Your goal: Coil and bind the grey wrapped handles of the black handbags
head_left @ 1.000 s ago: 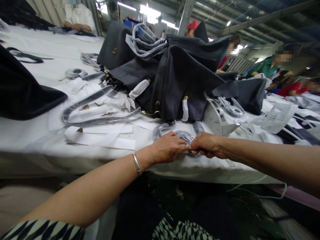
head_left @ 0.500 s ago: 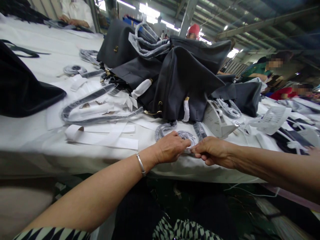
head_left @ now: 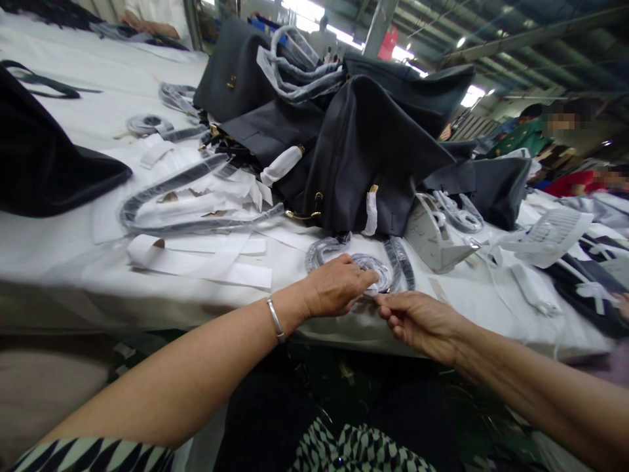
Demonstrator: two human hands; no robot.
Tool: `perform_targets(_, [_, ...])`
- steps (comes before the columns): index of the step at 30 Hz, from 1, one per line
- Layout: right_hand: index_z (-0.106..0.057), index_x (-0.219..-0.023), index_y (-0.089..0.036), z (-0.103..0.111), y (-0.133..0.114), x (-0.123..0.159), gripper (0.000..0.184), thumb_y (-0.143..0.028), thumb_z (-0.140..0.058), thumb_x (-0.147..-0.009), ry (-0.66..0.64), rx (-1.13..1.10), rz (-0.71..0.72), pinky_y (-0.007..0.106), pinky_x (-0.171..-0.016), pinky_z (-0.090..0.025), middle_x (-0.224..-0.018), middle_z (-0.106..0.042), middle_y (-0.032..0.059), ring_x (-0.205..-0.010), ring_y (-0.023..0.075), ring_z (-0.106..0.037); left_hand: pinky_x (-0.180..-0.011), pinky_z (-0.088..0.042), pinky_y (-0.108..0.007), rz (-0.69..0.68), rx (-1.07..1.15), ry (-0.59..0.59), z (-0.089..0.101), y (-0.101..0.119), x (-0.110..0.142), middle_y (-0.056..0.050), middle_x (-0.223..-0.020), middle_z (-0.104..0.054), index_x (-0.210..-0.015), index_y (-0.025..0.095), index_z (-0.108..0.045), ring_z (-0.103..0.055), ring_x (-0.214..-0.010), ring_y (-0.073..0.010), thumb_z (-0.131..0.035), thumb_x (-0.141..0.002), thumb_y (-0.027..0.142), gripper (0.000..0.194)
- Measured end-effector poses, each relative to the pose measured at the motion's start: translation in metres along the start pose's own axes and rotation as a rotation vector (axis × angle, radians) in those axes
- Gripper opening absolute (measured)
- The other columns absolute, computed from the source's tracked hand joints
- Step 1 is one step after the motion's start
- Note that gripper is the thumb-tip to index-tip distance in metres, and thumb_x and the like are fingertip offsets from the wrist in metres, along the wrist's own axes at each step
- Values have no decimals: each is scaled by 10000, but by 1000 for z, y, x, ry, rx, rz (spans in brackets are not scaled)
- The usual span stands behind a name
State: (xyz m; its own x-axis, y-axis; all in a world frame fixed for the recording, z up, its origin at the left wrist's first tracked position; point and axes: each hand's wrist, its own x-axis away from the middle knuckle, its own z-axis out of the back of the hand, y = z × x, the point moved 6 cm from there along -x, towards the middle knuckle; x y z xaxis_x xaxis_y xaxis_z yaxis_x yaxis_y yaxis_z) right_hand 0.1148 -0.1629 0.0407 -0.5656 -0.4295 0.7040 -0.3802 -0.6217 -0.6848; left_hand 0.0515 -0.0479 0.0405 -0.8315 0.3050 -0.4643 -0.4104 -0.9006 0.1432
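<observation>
Near the table's front edge lies a coiled strap in clear plastic wrap (head_left: 369, 265). My left hand (head_left: 339, 286), with a silver bangle at its wrist, presses on the coil's near side, its fingers closed around that edge. Just right of it, my right hand (head_left: 417, 320) pinches a small whitish end at the coil, thumb against fingers. What exactly lies between those fingertips is too small to make out. The wrapped strap runs on to both sides of the coil. Behind it stands a black bag (head_left: 368, 151) with gold hardware and a white-wrapped tab (head_left: 372, 211).
A grey tape dispenser (head_left: 435, 239) stands right of the coil. White paper strips (head_left: 206, 265) and a looped wrapped strap (head_left: 147, 196) lie to the left. Another black bag (head_left: 44, 164) is at far left. Co-workers (head_left: 521, 134) are across the table.
My right hand has shifted slightly down and its forearm is angled lower, showing more of the coil and the strap beside it. My left hand stays on the coil. The view has shifted slightly.
</observation>
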Motion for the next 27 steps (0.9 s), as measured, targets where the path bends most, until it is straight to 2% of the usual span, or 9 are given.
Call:
perform_targets(2, [-576,-728,-123,-4,16,3,158,-119,-554,-884,50,-218,-41,102,-382,-424,-542,-542,-40,-384,21,-466,-829,-383,-362,-7,16,3,0,0,0,-92,-906,-690,-1160,101,-513,-629,-842,-229,-571,-806,148,362])
perform_targets(4, [-577,-730,-114,-11,27,6,163,-116,-552,-891,73,-324,-34,111,-378,-428,-546,-551,-34,-388,25,-477,-830,-373,-358,-23,33,2,0,1,0,-87,-925,-693,-1139,118,-540,-626,-858,-219,-553,-823,149,318])
perform_targets(7, [-580,-736,-106,-20,37,7,137,-83,-559,-869,63,-312,-55,130,-369,-430,-542,-558,-27,-383,33,-469,-818,-356,-350,-29,47,-7,-1,0,-1,-74,-916,-700,-1047,146,-602,-624,-858,-203,-524,-849,154,213])
perform_targets(11, [-569,-733,-116,-19,29,9,133,-92,-557,-864,96,-275,0,123,-359,-397,-534,-552,-31,-380,28,-442,-810,-334,-341,-43,75,-9,-2,-1,-1,-57,-949,-714,-956,170,-647,-628,-890,-187,-536,-824,129,178])
perform_targets(15, [-609,-811,-109,-17,34,20,48,-84,-568,-814,-24,-122,-55,117,-334,-330,-537,-566,-18,-377,34,-422,-818,-323,-334,-57,121,44,-1,-2,0,-38,-1030,-719,-942,183,-665,-638,-925,-164,-529,-856,132,169])
perform_targets(20, [-608,-1031,-114,-4,47,30,203,-193,-535,-859,-2,-247,-70,139,-373,-379,-697,-681,57,-424,60,-507,-808,-319,-331,-71,122,83,-2,-3,1,-40,-1032,-723,-963,188,-679,-651,-923,-159,-553,-874,144,161])
perform_targets(23, [-614,-980,-103,-4,44,26,220,-298,-567,-889,16,-255,-44,140,-362,-370,-690,-682,64,-402,58,-504,-810,-320,-327,-67,121,91,-3,-3,1,-44,-1026,-725,-960,189,-683,-651,-917,-163,-556,-883,161,152])
perform_targets(27, [-608,-893,-96,-10,38,18,210,-277,-514,-939,40,-250,-43,122,-343,-329,-612,-645,35,-373,40,-470,-817,-317,-319,-30,143,89,-4,-6,0,-27,-1013,-728,-973,195,-679,-650,-933,-159,-567,-886,177,143])
